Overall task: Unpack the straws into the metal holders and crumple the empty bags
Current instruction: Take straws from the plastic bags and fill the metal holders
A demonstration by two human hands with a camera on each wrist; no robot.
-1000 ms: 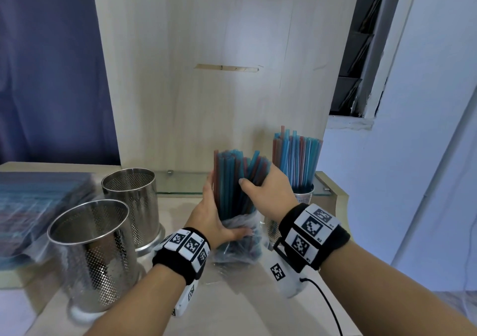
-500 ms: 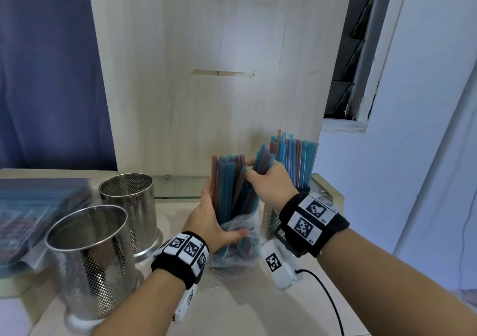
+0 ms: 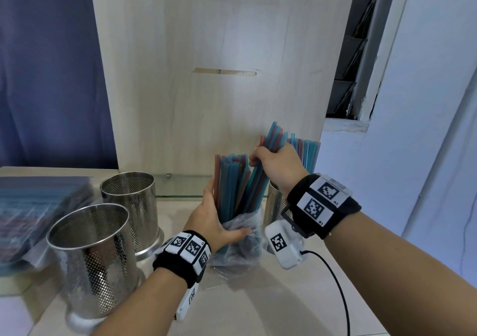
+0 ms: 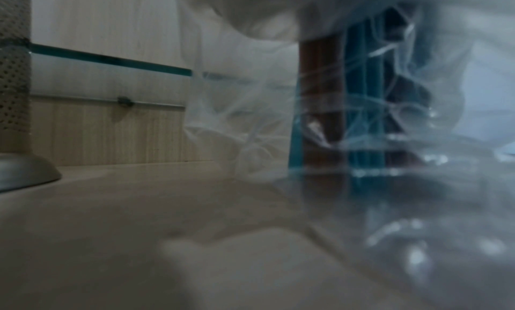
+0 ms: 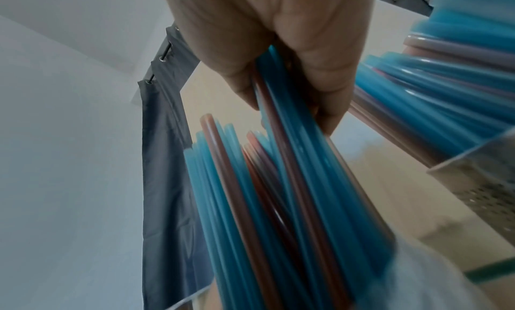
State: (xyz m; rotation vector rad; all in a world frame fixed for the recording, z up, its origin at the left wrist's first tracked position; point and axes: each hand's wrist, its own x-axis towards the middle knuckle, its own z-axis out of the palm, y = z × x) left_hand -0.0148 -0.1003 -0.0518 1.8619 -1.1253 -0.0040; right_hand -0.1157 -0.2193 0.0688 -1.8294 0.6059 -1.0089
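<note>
A clear plastic bag [image 3: 238, 242] of blue and red straws [image 3: 229, 181] stands upright on the table. My left hand [image 3: 216, 222] grips the bag round its lower part. My right hand [image 3: 276, 162] grips a bunch of straws [image 3: 273, 137] and holds it slanted up and to the right, half out of the bag. In the right wrist view my fingers [image 5: 315, 72] curl round that bunch [image 5: 292, 160]. Behind my right wrist a perforated metal holder [image 3: 276, 204] stands full of straws [image 3: 305, 155]. The left wrist view shows the crumpled bag [image 4: 390, 127] close up.
Two empty perforated metal holders [image 3: 95, 258] [image 3: 131, 201] stand at the left. Further left lie flat packs of straws [image 3: 38, 206]. A wooden panel [image 3: 219, 64] rises behind, with a glass shelf [image 3: 185, 188] at its foot. A cable [image 3: 335, 284] trails from my right wrist.
My right hand has risen and moved right, drawing a bunch of straws up out of the bag toward the filled holder. My left hand has kept its hold on the bag.
</note>
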